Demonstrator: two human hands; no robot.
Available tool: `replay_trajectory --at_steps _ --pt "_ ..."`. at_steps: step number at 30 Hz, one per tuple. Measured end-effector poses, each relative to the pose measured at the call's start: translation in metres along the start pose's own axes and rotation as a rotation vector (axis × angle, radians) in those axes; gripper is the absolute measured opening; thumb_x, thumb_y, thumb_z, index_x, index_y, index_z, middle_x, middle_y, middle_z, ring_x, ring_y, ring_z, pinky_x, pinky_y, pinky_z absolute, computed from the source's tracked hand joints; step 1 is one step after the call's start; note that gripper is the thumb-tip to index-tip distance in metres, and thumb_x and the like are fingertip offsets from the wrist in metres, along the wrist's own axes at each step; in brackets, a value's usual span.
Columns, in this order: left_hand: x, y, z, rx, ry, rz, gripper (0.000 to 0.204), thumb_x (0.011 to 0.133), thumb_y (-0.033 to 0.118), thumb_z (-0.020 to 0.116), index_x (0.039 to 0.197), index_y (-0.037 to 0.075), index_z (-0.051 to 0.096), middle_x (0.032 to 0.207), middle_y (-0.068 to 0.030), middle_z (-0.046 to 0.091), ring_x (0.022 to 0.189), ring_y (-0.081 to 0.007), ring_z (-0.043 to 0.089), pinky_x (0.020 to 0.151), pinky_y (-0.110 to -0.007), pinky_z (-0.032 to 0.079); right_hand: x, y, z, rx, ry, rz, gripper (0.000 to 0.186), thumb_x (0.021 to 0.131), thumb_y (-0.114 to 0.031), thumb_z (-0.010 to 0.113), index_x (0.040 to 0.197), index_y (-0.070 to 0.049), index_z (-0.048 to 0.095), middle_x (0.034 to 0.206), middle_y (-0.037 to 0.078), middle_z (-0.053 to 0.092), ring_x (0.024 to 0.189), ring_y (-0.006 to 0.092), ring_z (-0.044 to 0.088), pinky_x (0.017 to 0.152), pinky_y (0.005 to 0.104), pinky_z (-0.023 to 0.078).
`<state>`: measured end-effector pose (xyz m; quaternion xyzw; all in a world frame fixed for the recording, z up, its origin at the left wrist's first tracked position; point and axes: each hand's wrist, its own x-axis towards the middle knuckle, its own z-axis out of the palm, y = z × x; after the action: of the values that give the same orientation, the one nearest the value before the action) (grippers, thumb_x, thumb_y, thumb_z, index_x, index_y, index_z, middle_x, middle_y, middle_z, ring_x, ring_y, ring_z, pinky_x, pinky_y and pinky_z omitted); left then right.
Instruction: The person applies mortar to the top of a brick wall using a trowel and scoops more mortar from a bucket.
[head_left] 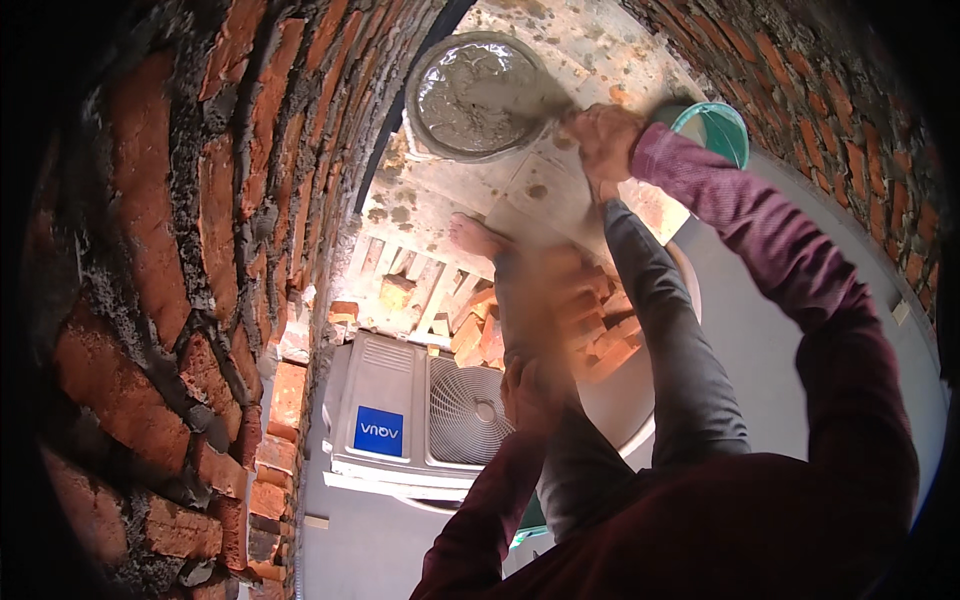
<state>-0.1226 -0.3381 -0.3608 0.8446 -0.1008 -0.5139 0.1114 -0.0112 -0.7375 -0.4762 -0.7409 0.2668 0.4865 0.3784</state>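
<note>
My right hand (604,142) is curled closed above my right foot, beside the rim of a round basin (424,132) full of wet grey mortar. What its fingers hold, if anything, I cannot make out. My left hand (530,397) lies low against my left trouser leg, fingers resting on the cloth; a hazy smear partly covers it. Just past that leg, loose orange bricks (607,335) are heaped. Both my bare feet stand on mortar-spotted boards (425,215), the left foot (476,236) nearer the basin's lower side.
Rough brick walls rise close on the left (150,200) and at the upper right (800,90). A green bucket (738,135) stands by my right forearm. Below the boards sits a grey outdoor air-conditioner unit (385,365) with a round fan grille. Grey floor (780,370) lies lower down.
</note>
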Motion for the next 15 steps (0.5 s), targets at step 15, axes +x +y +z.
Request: replay_trajectory --at_steps 15 --pt "0.021 0.006 0.001 0.100 -0.085 -0.085 0.048 0.072 0.034 0.069 0.112 0.008 0.062 0.128 -0.0170 0.052 0.122 -0.0342 0.046 0.105 -0.045 0.032 0.155 -0.010 0.079 1.131 -0.037 -0.201 0.013 0.083 -0.012 0.055 0.088 -0.002 0.061 0.073 0.010 0.057 0.057 0.0205 0.057 0.048 0.0328 0.048"
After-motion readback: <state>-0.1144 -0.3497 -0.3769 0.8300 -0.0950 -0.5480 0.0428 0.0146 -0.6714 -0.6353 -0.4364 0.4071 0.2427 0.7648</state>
